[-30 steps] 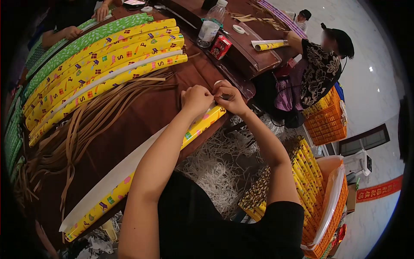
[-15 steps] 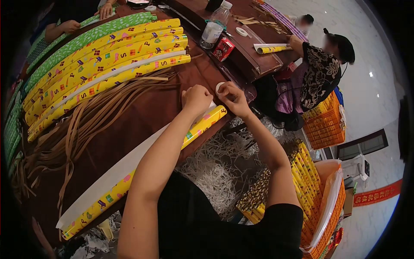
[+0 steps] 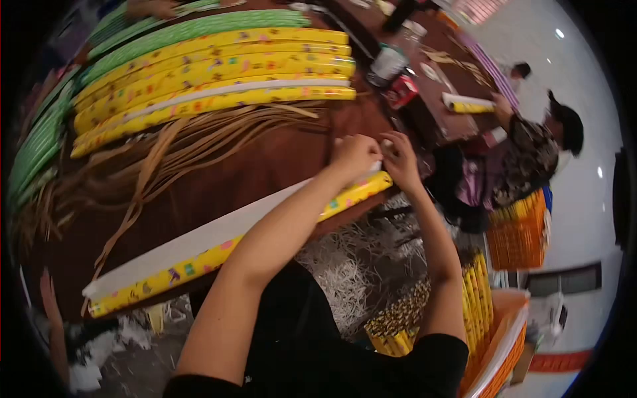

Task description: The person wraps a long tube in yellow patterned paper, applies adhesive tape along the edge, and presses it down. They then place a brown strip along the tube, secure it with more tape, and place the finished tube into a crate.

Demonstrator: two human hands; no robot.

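A yellow patterned wrapping paper roll lies along the table's near edge, with a strip of its white underside showing. Over its far right end, my left hand is closed, its fingertips hidden, so what it pinches cannot be made out. Just right of it, my right hand has its fingers curled around a small white tape roll, blurred and partly covered. Both hands are close together, above the paper's end.
Yellow rolls and green rolls lie across the table behind brown strips. A bottle and red box stand at the right. Crates of rolls and shredded paper are below. Another person sits at right.
The view has swung, so the table and rolls appear farther right and turned. My hands stay at the paper's end; my right hand has lifted slightly relative to it.
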